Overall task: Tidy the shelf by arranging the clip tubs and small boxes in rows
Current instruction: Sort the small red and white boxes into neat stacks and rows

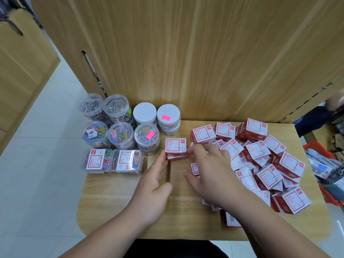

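So past the left hand (150, 189) and right hand (210, 175) there's just a tall light-wood back panel (186, 53), and under them a matching wooden shelf (115, 202) with a rounded corner. Off to the left hand's side it's pale glossy floor tiles (46, 164) and another wood cabinet (20, 71). Out beyond the right hand sits a red basket (314, 147), all in soft, even light.
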`<state>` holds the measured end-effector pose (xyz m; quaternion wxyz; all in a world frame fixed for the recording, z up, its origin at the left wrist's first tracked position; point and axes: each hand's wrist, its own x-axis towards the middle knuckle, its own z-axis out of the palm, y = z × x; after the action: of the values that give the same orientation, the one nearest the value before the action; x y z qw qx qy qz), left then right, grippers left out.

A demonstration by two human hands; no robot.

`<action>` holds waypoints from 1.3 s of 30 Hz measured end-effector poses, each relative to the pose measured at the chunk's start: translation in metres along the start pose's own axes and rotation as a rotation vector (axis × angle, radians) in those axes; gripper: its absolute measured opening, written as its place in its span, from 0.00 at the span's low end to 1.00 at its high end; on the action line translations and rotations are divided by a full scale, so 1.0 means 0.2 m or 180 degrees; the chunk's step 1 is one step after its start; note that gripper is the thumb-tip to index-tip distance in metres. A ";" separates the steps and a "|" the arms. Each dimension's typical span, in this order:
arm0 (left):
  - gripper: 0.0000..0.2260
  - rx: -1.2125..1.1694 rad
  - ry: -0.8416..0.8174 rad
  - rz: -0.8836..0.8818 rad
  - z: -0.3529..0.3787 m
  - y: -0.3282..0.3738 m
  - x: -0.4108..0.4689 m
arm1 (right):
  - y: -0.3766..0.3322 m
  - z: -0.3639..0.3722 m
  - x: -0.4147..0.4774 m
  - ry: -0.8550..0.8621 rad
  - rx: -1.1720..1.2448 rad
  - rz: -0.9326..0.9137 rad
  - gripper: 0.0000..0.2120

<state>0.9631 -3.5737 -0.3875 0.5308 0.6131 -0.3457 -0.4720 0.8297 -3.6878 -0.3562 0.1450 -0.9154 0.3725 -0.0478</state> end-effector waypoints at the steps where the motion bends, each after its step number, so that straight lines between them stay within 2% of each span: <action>1: 0.38 -0.0009 0.0002 0.0016 0.00 0.01 0.02 | 0.00 0.00 0.01 -0.0033 0.0026 0.0022 0.25; 7: 0.36 -0.0046 0.0150 0.0010 -0.01 0.03 0.11 | -0.01 0.00 0.06 -0.0200 0.0174 0.0069 0.27; 10: 0.35 -0.0006 0.0237 0.0060 0.00 0.01 0.08 | 0.01 -0.02 0.03 -0.0075 0.0470 0.0123 0.31; 14: 0.35 -0.0153 0.0236 -0.0025 0.03 0.01 0.05 | 0.01 -0.02 0.02 -0.0304 0.0288 -0.0079 0.37; 18: 0.38 -0.0158 0.0207 -0.0224 0.03 0.04 0.07 | -0.01 -0.02 0.06 -0.0429 0.0097 -0.0148 0.37; 23: 0.36 0.0330 0.0187 -0.0197 0.03 0.03 0.09 | -0.02 -0.02 0.09 -0.0362 0.0171 -0.0072 0.38; 27: 0.36 0.0434 0.0410 -0.0239 0.05 0.04 0.09 | -0.03 -0.03 0.06 -0.0335 0.0155 -0.0089 0.36; 29: 0.35 0.0475 0.0557 -0.0193 0.07 0.07 0.09 | -0.02 -0.05 0.06 0.0037 0.0382 -0.0106 0.31; 31: 0.35 0.0554 0.0659 -0.0190 0.07 0.08 0.09 | 0.02 -0.09 0.06 0.0816 0.0606 -0.0078 0.21; 33: 0.30 0.0640 0.0684 -0.0239 0.07 0.07 0.08 | 0.10 -0.14 0.11 0.1271 0.0316 -0.0007 0.17; 36: 0.21 0.0772 0.0600 -0.0289 0.07 0.07 0.06 | 0.21 -0.21 0.19 0.0833 -0.0272 0.0067 0.24; 39: 0.16 0.1010 0.0479 -0.0175 0.09 0.08 0.05 | 0.26 -0.24 0.26 0.0274 -0.0390 -0.0039 0.23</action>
<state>0.9507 -3.5922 -0.3744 0.4386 0.7320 -0.3583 -0.3787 0.8226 -3.7696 -0.3278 0.0722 -0.9219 0.3750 -0.0651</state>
